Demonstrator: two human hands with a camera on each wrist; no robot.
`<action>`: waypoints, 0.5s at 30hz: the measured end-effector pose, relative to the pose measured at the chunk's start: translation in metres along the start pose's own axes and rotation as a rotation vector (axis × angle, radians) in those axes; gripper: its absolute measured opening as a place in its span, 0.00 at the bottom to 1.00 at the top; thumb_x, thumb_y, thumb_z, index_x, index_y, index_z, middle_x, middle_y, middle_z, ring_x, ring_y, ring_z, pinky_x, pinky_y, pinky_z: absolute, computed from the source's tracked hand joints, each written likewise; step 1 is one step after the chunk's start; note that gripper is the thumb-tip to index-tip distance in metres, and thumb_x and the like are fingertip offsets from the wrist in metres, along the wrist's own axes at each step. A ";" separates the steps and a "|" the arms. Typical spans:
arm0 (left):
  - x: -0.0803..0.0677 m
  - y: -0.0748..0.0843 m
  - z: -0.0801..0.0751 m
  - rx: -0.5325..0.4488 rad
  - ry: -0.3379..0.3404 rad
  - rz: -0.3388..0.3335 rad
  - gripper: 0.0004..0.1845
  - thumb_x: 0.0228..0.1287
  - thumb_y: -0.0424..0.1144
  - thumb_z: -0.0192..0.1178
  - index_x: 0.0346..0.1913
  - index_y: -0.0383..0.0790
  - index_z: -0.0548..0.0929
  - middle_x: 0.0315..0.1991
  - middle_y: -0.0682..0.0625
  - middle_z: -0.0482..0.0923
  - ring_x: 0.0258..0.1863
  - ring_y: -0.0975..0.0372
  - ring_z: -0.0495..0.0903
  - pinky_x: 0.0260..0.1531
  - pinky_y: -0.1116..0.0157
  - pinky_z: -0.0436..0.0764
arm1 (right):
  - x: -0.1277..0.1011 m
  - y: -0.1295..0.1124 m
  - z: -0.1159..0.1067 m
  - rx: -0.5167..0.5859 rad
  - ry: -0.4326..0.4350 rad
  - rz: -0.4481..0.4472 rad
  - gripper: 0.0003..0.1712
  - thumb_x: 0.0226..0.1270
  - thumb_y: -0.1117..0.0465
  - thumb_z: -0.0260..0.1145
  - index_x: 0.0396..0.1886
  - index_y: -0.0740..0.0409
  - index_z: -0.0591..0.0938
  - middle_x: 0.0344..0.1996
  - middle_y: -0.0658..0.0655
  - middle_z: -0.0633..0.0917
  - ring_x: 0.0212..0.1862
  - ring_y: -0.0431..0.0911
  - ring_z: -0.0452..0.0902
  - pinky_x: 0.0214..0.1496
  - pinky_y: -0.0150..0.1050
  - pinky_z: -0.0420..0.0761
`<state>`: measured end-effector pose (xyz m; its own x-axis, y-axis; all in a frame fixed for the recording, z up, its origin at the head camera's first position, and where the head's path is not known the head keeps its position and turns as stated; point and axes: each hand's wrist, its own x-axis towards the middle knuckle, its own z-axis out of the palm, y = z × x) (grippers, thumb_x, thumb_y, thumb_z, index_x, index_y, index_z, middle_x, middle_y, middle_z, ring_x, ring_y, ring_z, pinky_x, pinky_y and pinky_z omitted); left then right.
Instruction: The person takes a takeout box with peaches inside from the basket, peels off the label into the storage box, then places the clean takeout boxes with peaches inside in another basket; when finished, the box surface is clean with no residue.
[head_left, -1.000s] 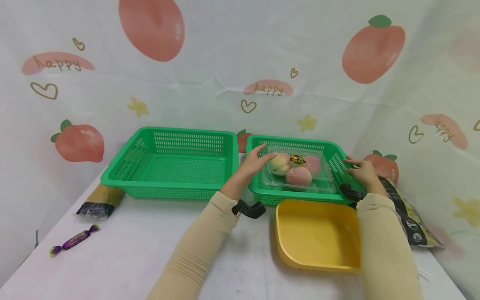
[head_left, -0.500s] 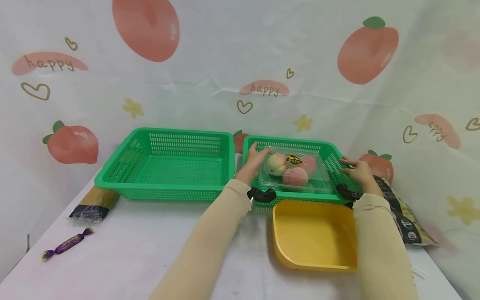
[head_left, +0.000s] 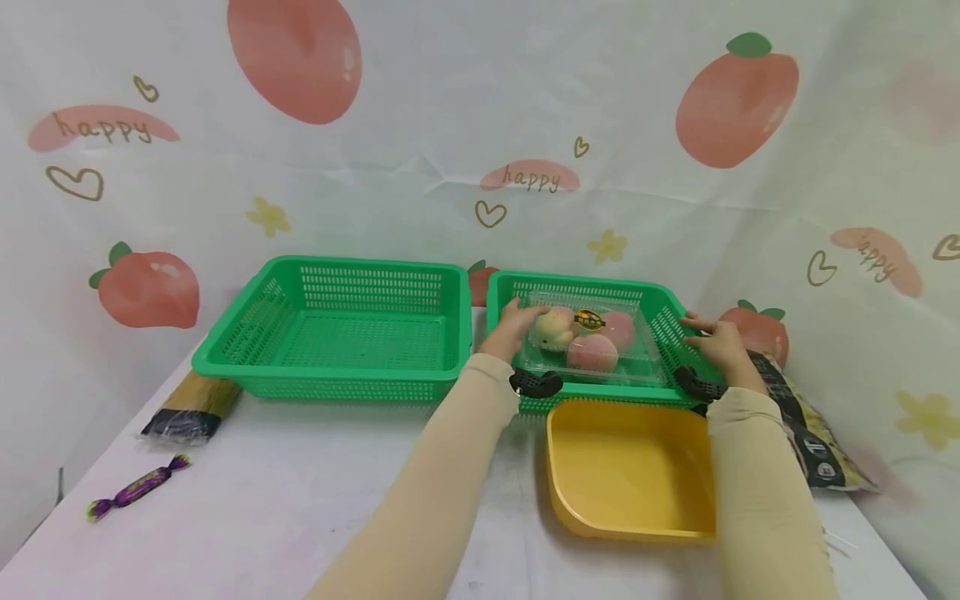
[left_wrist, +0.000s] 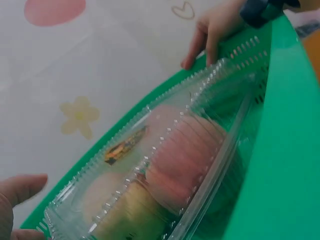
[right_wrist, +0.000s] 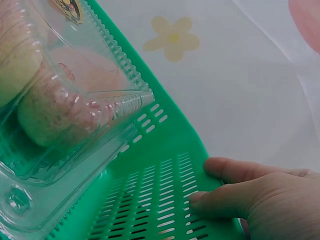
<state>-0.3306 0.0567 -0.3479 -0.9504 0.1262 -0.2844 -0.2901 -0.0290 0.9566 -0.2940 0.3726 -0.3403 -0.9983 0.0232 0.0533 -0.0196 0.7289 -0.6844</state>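
Nearest stands a yellow tub (head_left: pixel 630 467), with a wrapped candy (head_left: pixel 139 487) lying well to its left. Just behind the tub, the right hand (head_left: pixel 722 348) grasps the right end of a green basket (head_left: pixel 615 392), thumb inside. The left hand (head_left: pixel 510 330) is at the opposite end, thumb and finger parted; whether it grips anything I cannot tell. Inside this basket sits a clear box (head_left: pixel 643 357) of peaches (head_left: pixel 592 353), before a printed cloth (head_left: pixel 420 108).

box (head_left: pixel 590 320) of peaches (head_left: pixel 592 353) in right basket (head_left: pixel 615 392), left basket (head_left: pixel 367 340) beside it, tub (head_left: pixel 633 471) before right basket, candy (head_left: pixel 140 487) far left
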 end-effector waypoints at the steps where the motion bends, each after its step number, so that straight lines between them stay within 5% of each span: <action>1: 0.001 0.000 0.000 0.012 0.003 -0.008 0.41 0.66 0.43 0.56 0.74 0.47 0.45 0.75 0.44 0.43 0.73 0.47 0.47 0.68 0.46 0.55 | 0.000 0.000 0.001 0.001 0.002 -0.002 0.26 0.68 0.72 0.52 0.65 0.73 0.63 0.70 0.69 0.54 0.70 0.70 0.44 0.63 0.64 0.60; 6: 0.022 -0.008 0.004 0.111 0.027 -0.029 0.40 0.65 0.40 0.56 0.74 0.50 0.46 0.75 0.47 0.42 0.73 0.49 0.49 0.67 0.49 0.59 | 0.001 0.000 0.000 0.011 -0.008 -0.001 0.26 0.69 0.71 0.52 0.65 0.73 0.62 0.70 0.69 0.53 0.70 0.70 0.43 0.63 0.64 0.59; 7: 0.043 -0.018 0.005 0.129 0.030 -0.028 0.41 0.64 0.40 0.57 0.74 0.53 0.46 0.75 0.48 0.43 0.72 0.49 0.50 0.66 0.49 0.61 | 0.000 0.000 -0.001 0.014 -0.008 0.001 0.26 0.69 0.71 0.51 0.66 0.73 0.62 0.70 0.69 0.52 0.70 0.70 0.42 0.64 0.65 0.59; 13: 0.240 -0.119 0.013 0.221 0.038 -0.009 0.50 0.50 0.50 0.69 0.69 0.74 0.45 0.75 0.58 0.41 0.72 0.51 0.52 0.57 0.45 0.69 | 0.000 0.000 -0.001 0.027 -0.004 0.015 0.26 0.68 0.72 0.51 0.65 0.72 0.63 0.70 0.68 0.53 0.70 0.69 0.43 0.64 0.65 0.58; 15: 0.259 -0.129 0.015 0.236 0.039 -0.008 0.51 0.48 0.52 0.70 0.68 0.77 0.45 0.75 0.58 0.41 0.72 0.52 0.52 0.56 0.44 0.69 | 0.000 0.000 0.000 0.031 -0.004 0.020 0.26 0.68 0.72 0.51 0.65 0.72 0.63 0.70 0.67 0.53 0.70 0.69 0.43 0.64 0.64 0.58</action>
<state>-0.5379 0.1078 -0.5440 -0.9532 0.0872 -0.2896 -0.2674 0.2045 0.9416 -0.2937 0.3727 -0.3403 -0.9987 0.0341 0.0366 -0.0018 0.7067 -0.7075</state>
